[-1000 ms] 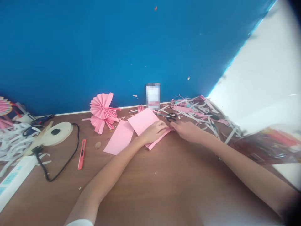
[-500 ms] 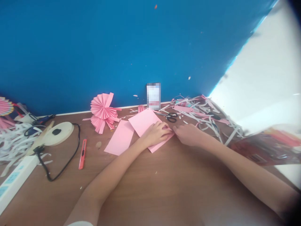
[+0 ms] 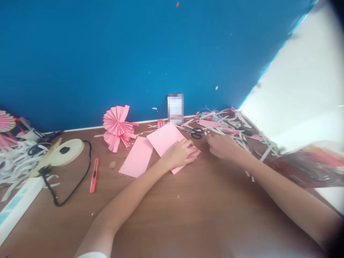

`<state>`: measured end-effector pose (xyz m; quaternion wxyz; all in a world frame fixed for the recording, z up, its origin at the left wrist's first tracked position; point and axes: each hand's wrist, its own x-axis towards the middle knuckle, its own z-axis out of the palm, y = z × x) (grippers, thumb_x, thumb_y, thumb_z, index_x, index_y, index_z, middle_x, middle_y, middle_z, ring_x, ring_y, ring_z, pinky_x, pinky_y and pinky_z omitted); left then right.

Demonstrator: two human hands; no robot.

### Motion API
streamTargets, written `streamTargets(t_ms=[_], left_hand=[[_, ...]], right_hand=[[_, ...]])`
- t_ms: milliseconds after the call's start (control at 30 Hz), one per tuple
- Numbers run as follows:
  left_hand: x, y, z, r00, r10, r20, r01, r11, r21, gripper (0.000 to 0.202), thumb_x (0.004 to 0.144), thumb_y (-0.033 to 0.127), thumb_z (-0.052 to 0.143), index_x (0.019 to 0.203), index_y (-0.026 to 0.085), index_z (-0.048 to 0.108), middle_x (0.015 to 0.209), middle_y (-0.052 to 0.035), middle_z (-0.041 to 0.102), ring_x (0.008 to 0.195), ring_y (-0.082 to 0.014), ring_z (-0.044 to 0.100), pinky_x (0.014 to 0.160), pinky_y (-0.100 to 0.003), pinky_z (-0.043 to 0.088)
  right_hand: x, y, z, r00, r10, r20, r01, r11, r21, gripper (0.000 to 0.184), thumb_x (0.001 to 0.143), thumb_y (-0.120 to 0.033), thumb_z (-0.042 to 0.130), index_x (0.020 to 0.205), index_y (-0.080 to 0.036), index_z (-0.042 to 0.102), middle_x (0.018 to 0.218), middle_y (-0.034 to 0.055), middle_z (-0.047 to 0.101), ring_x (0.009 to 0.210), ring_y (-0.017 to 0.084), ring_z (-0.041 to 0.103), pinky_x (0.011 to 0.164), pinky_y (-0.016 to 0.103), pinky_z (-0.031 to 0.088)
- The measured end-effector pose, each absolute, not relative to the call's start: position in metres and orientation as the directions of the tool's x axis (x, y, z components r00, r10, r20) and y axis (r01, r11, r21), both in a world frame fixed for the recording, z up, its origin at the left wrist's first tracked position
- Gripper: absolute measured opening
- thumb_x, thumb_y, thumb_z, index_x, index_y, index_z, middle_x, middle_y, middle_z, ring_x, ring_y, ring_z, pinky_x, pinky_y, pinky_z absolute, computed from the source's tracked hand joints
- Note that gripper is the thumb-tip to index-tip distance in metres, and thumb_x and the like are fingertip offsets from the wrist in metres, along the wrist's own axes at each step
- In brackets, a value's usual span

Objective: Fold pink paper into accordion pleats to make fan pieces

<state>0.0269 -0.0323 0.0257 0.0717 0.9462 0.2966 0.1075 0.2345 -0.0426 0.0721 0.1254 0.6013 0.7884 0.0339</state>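
Right hand (image 3: 221, 146) has left the pink sheet (image 3: 165, 138) and moved right and farther, now apart from it, close to the black scissors (image 3: 195, 133) and the paper scrap pile (image 3: 231, 125); fingers curled under, cannot tell if it pinches anything. Left hand (image 3: 180, 154) stays palm down on the sheet's near right corner, fingers loose, pressing not gripping. Sheet lies flat mid-table, overlapping a second pink sheet (image 3: 137, 157) on its left. Far left of those: folded pink fans (image 3: 116, 127) by the blue wall. Further left: red utility knife (image 3: 94, 175), tape roll (image 3: 66, 152), black cable (image 3: 77, 182), white power strip (image 3: 16, 206). Nothing lies between right hand and scissors
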Motion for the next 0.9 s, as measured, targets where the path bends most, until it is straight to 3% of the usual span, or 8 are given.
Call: streamTargets(t_ms=[167,433,633,700,833,900], left_hand=[[0.032,-0.039,0.031,0.814,0.565,0.131,0.554,-0.825,0.112,0.034,0.098,0.033,0.033,0.120,0.024,0.058,0.111,-0.0095,0.054,0.107,-0.0230,0.048,0.084,-0.034,0.043],[0.027,-0.042,0.039,0.827,0.554,0.100,0.544,-0.832,0.110,0.028,0.096,0.018,0.034,0.114,0.021,0.056,0.107,-0.0082,0.057,0.103,-0.0214,0.052,0.082,-0.032,0.044],[0.021,-0.032,0.041,0.789,0.606,0.100,0.552,-0.772,0.316,0.025,0.094,0.016,0.033,0.107,0.021,0.054,0.106,-0.0059,0.061,0.103,-0.0194,0.055,0.084,-0.030,0.045],[0.019,-0.026,0.040,0.769,0.631,0.103,0.542,-0.728,0.419,0.025,0.093,0.015,0.034,0.107,0.021,0.055,0.109,-0.0053,0.062,0.103,-0.0183,0.056,0.087,-0.030,0.045],[0.016,-0.018,0.042,0.705,0.698,0.122,0.500,-0.612,0.613,0.025,0.093,0.017,0.036,0.107,0.021,0.056,0.110,-0.0046,0.063,0.099,-0.0166,0.058,0.086,-0.029,0.045],[0.015,-0.017,0.045,0.679,0.725,0.118,0.474,-0.555,0.684,0.024,0.092,0.019,0.038,0.107,0.021,0.058,0.109,-0.0042,0.064,0.095,-0.0162,0.059,0.083,-0.029,0.046]], right_hand=[[0.240,-0.032,0.064,-0.126,0.992,-0.016,0.977,0.127,0.171,0.041,0.095,-0.027,0.025,0.098,-0.010,0.062,0.085,0.0199,0.068,0.078,0.030,0.066,0.061,0.032,0.037],[0.244,-0.021,0.049,-0.164,0.983,0.083,0.986,0.162,0.024,0.053,0.098,-0.045,0.022,0.092,-0.016,0.065,0.084,0.0133,0.070,0.079,0.024,0.063,0.061,0.028,0.033],[0.247,-0.018,0.049,-0.091,0.989,0.114,0.992,0.100,-0.073,0.056,0.094,-0.056,0.028,0.080,-0.019,0.068,0.073,0.0093,0.068,0.072,0.022,0.060,0.057,0.028,0.029],[0.249,-0.016,0.047,-0.103,0.986,0.129,0.989,0.116,-0.093,0.049,0.095,-0.051,0.032,0.087,-0.017,0.067,0.077,0.0097,0.068,0.071,0.022,0.059,0.059,0.028,0.030],[0.254,-0.011,0.039,-0.224,0.943,0.245,0.958,0.259,-0.120,0.029,0.091,-0.030,0.042,0.107,-0.014,0.061,0.101,0.0127,0.066,0.084,0.022,0.058,0.063,0.027,0.033],[0.255,-0.010,0.037,-0.219,0.938,0.268,0.953,0.264,-0.145,0.024,0.090,-0.030,0.044,0.098,-0.017,0.063,0.094,0.0100,0.067,0.082,0.022,0.058,0.062,0.027,0.032]])
